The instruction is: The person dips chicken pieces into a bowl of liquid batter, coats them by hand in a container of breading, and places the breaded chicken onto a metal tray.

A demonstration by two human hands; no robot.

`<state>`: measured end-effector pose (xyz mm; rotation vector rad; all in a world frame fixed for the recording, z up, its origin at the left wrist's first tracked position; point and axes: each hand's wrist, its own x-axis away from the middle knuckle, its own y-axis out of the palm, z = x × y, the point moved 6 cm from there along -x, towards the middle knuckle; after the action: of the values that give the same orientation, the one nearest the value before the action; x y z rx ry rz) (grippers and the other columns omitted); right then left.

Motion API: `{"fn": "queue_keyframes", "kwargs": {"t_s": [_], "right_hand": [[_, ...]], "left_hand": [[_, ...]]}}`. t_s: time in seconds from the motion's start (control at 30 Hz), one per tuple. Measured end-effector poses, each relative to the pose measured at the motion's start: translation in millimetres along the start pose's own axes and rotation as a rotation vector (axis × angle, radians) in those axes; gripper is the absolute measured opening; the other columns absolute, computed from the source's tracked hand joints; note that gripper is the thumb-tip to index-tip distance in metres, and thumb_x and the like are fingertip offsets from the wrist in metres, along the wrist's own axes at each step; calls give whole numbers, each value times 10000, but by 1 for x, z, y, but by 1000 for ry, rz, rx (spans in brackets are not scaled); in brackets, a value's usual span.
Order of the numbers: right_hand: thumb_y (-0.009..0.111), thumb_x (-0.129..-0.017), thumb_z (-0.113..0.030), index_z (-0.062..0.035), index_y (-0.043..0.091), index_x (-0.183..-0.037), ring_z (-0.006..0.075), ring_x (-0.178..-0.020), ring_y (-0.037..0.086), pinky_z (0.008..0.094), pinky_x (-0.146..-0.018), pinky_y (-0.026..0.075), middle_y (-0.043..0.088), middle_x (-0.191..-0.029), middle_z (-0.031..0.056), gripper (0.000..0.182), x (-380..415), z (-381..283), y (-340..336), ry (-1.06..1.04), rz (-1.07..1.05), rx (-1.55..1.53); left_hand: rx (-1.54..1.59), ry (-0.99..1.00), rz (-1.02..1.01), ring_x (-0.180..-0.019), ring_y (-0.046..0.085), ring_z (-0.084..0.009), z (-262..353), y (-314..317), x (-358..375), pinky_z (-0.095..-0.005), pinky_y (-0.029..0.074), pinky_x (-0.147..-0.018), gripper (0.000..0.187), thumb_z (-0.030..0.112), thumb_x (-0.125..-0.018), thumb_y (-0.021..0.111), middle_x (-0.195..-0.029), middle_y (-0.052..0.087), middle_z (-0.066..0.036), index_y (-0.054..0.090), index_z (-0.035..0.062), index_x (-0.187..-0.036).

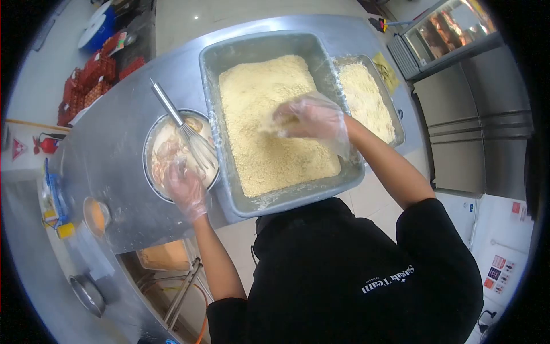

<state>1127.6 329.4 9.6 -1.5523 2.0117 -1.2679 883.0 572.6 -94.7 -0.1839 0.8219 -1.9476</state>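
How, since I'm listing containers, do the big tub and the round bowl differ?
The tub is rectangular and larger; the bowl is round and smaller. The tub holds dry-looking pale yellow crumbs, the bowl a creamy, lumpy mixture. A whisk leans in the bowl, not the tub. Both rest on the metal table.

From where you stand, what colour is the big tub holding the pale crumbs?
The big tub is a dull grey-green, seen best in the head view.
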Motion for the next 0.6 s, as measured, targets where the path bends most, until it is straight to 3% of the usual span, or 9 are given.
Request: {"fn": "queue_keyframes", "kwargs": {"t_s": [0.03,0.13,0.17,0.23,0.3,0.4,0.5,0.57,0.6], "right_hand": [[708,-866,-348,-75,646,-1227,277,-1015,668,364,-933,509,717,-1050,165,457,7,3,2,-14,-1,7],[657,-896,-455,-102,702,-1142,203,-838,687,343,-771,540,731,-986,142,433,20,61,47,380,-261,62],[616,-912,-495,-95,682,-1188,216,-876,682,353,-813,534,722,-1046,143,490,24,59,66,330,-367,204],[579,-911,-575,-75,609,-1302,255,-1038,636,366,-918,503,645,-1236,165,636,29,76,120,356,-409,-3],[579,-869,-665,-72,490,-1424,305,-1302,461,413,-1068,402,445,-1461,213,817,24,99,183,485,-398,-504],[543,-842,-751,-75,420,-1477,331,-1450,311,464,-1165,306,308,-1568,220,935,17,-1,159,807,-435,-849],[659,-913,-410,-118,430,-1479,328,-1424,367,432,-1161,330,381,-1538,195,677,-11,-3,178,724,-390,-995],[511,-975,-504,-71,452,-1449,323,-1395,405,431,-1137,356,438,-1496,185,645,-18,48,205,-10,-211,-834],[485,-905,-316,-94,466,-1439,312,-1383,425,413,-1124,379,459,-1484,170,578,-10,46,188,-163,-157,-688]], "left_hand": [[-1,-2,5,-1014,596,-374,9,-3,0,-441,459,-920,346,43,-796,559,-1089,627,-203,643,-46,-1119],[69,-4,26,-1005,598,-379,9,-1,2,-444,458,-912,337,28,-787,557,-1074,633,-195,654,-6,-1108],[104,-1,34,-1002,599,-381,7,-1,3,-446,458,-909,335,22,-782,557,-1067,635,-193,658,8,-1101],[69,42,34,-988,606,-371,14,-3,2,-443,461,-902,324,13,-770,557,-1047,638,-184,663,27,-1075],[25,54,31,-975,610,-365,22,-6,1,-444,463,-894,313,9,-760,558,-1032,637,-179,665,33,-1053],[5,12,26,-956,612,-365,27,-7,1,-448,466,-880,301,9,-750,561,-1013,632,-177,660,26,-1033],[79,-60,21,-931,612,-373,23,-4,2,-450,471,-859,295,9,-747,560,-992,628,-179,655,22,-1026],[110,-98,-2,-917,612,-377,27,-5,2,-453,473,-840,289,12,-745,560,-977,626,-185,653,17,-1018],[84,-50,10,-907,613,-378,27,-6,0,-452,474,-832,288,11,-745,559,-970,626,-187,652,14,-1017]]}}
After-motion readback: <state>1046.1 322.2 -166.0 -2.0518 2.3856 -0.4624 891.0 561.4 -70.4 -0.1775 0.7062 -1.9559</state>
